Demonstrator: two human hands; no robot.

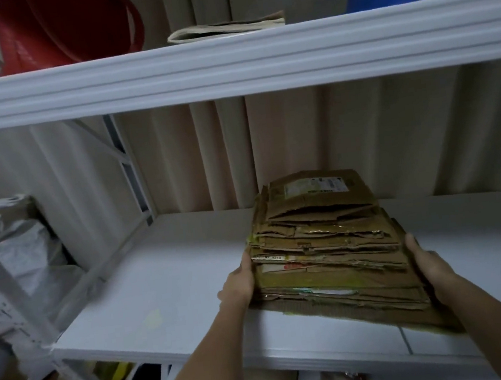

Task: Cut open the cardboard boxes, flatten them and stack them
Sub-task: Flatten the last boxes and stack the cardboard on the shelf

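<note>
— Hands first: how are they seen to be placed?

— One stack of flattened cardboard boxes (pixel 334 252) is held between two hands. The left hand (pixel 241 281) is pressed against the stack's left side, fingers laid along the edge; whether they are hooked underneath cannot be told. The right hand (pixel 427 263) is set against the right side, with fingers extended along the cardboard. The hands are kept well apart, the whole width of the stack between them.

— Where is the stack found?

— It is rested on the middle white shelf (pixel 166 280), toward its right, its lowest sheet jutting past the front edge.

— How many sheets are counted?

— An exact count cannot be made; roughly ten or more layers are seen, with one printed label (pixel 316 187) on top.

— What else is counted?

— One red bag (pixel 65 26) and one folded paper bundle (pixel 224 28) are seen on the upper shelf (pixel 228 64). Crumpled grey wrapping (pixel 10 254) is piled at the left.
</note>
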